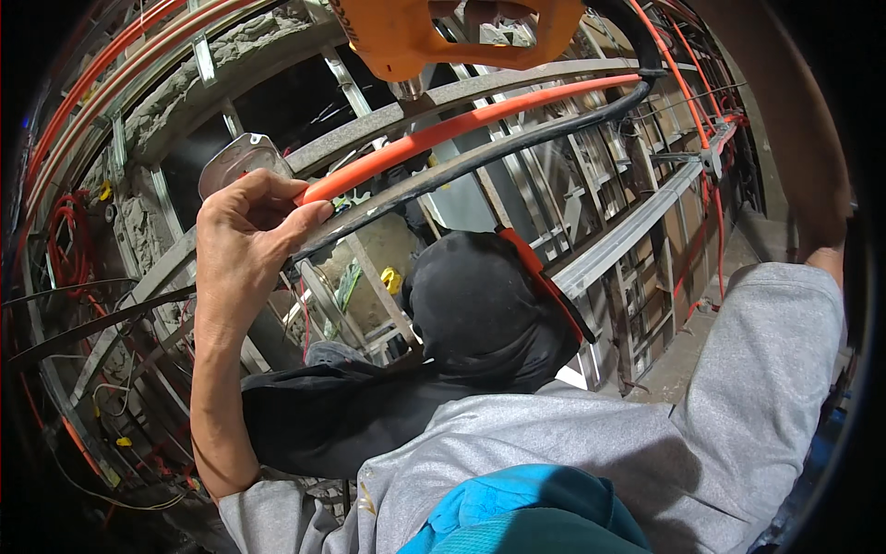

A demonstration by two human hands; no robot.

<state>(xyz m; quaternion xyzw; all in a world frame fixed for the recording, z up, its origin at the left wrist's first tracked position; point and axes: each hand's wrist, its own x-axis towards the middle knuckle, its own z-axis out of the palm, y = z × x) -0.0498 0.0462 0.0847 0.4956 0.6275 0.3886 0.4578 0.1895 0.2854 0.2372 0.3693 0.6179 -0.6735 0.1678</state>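
Note:
My left hand [249, 231] is raised at the left, its thumb and fingers pinched round the near end of an orange tube [480, 115]. From there the tube slopes up to the right. A black cable-like length [461, 166] runs just below it and curves upward at the right. Behind my fingers shows a silvery metal piece [242, 159] with a rounded edge; I cannot tell if my hand touches it. Overhead hangs the orange body of a tool [461, 37] with a metal nose, cut off by the top edge. My right arm [794, 120] reaches up out of the picture, its hand unseen.
Close below the tube is another person in a black hood [489, 305], with a red-and-black bar [544, 282] beside the head. Metal studs [637, 222] stand behind. Orange conduits [101, 83] bend along the upper left, and a red cable coil [69, 240] hangs at the left.

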